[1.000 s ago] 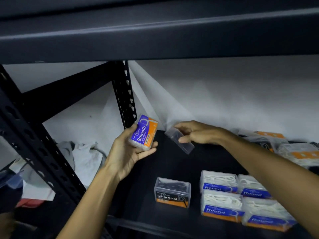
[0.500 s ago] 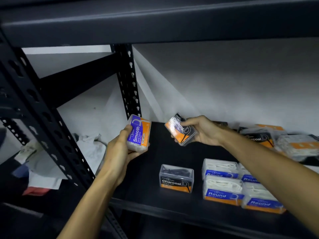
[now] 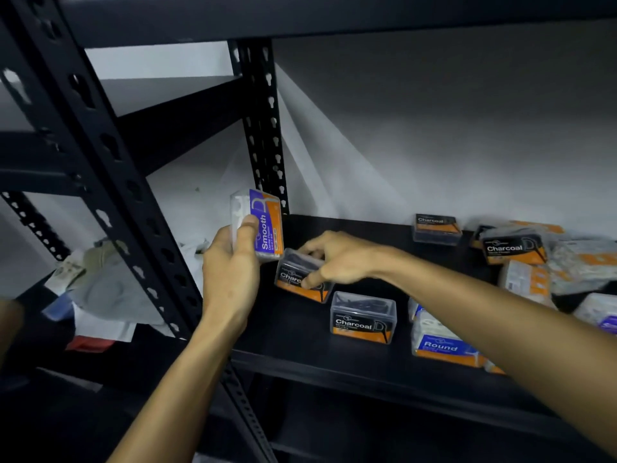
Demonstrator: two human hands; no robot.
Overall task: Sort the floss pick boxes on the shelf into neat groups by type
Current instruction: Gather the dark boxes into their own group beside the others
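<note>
Black shelf (image 3: pixel 300 332): Charcoal box (image 3: pixel 302 277) is pinched by right hand (image 3: pixel 337 259), long axis parallel to, left-behind, standing Charcoal box (image 3: pixel 363 318); Smooth box (image 3: pixel 258 225) gripped upright by left hand (image 3: pixel 230 265).

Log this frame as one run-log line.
left hand: holds Smooth box raised | right hand: grips Charcoal box behind front Charcoal box | shelf | phase: placing

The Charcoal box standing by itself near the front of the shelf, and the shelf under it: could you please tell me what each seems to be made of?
The Charcoal box looks like clear, glossy hard plastic: dark picks show through its top and light glints on its edges. The label band looks printed, paper or film. The shelf has a flat, matte black surface with no shine, perhaps painted board or metal. The posts, punched with keyhole slots, look like painted steel.
</note>
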